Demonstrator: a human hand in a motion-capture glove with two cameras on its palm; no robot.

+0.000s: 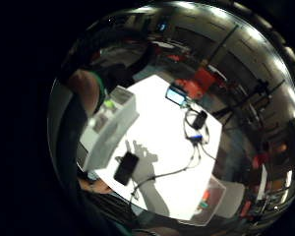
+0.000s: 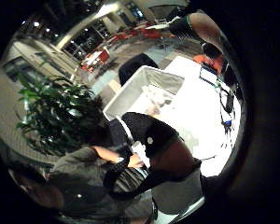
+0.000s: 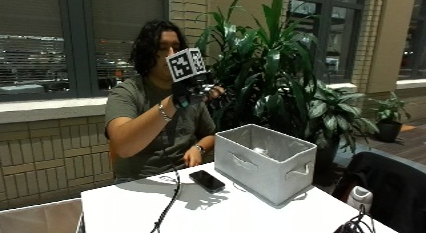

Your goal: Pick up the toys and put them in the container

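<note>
Brick wall, dark windows, big leafy plant (image 3: 279, 68) behind seated person. White table (image 3: 219, 213) carries grey fabric container (image 3: 266, 160), black phone (image 3: 207, 181) just beside it, cable trailing. Toys: light shapes inside container, kind unclear; none visible on tabletop. Gloved right hand (image 3: 190, 93) raised near face, well above table, holding nothing; finger state cannot tell. Judgement: task near finished, or pause between picks; next move means lowering hand toward table.

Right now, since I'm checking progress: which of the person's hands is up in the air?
The black-gloved right hand, held at head height. The bare left hand sits low at the table edge, near the phone.
</note>
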